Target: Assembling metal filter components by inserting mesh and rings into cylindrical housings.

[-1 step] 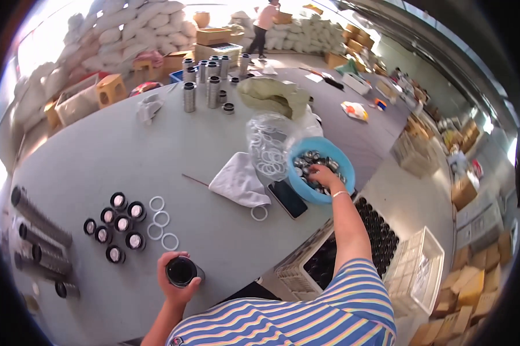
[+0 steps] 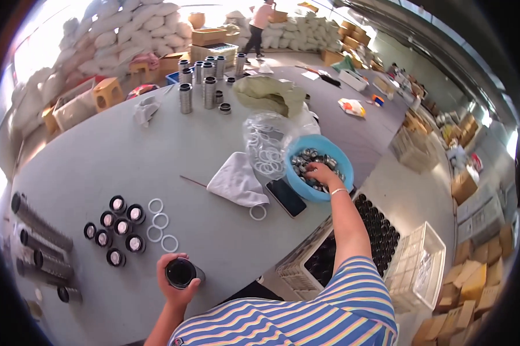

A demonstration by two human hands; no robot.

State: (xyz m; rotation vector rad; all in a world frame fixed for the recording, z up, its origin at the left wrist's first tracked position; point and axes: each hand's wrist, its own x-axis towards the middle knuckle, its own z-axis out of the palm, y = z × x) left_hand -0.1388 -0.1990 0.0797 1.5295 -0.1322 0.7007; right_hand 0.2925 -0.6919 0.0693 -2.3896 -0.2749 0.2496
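My left hand (image 2: 176, 282) is wrapped round a black, cup-like cylinder (image 2: 181, 272), whose round open top faces up near the table's front edge. Over at the right, my right hand (image 2: 320, 172) reaches into a light-blue basin (image 2: 347, 167) full of small shiny metal parts (image 2: 312, 154). Its fingers are drawn together among the parts, and what they pinch is hidden. Several short black cylinders with pale centres (image 2: 121, 226) stand grouped left of centre. Beside them lie several thin white rings (image 2: 162, 220). A clear bag of white rings (image 2: 265, 144) leans against the basin.
A white cloth (image 2: 237, 180), a thin rod, another ring and a dark phone (image 2: 286, 198) lie mid-table. Ribbed metal tubes (image 2: 209, 92) stand at the back; more lie at the left edge (image 2: 40, 225). A crate of black parts (image 2: 375, 230) sits below right. Another person walks behind.
The view has shifted very slightly. My right hand stays in the basin with its fingers a little moved; my left hand keeps its hold on the black cylinder.
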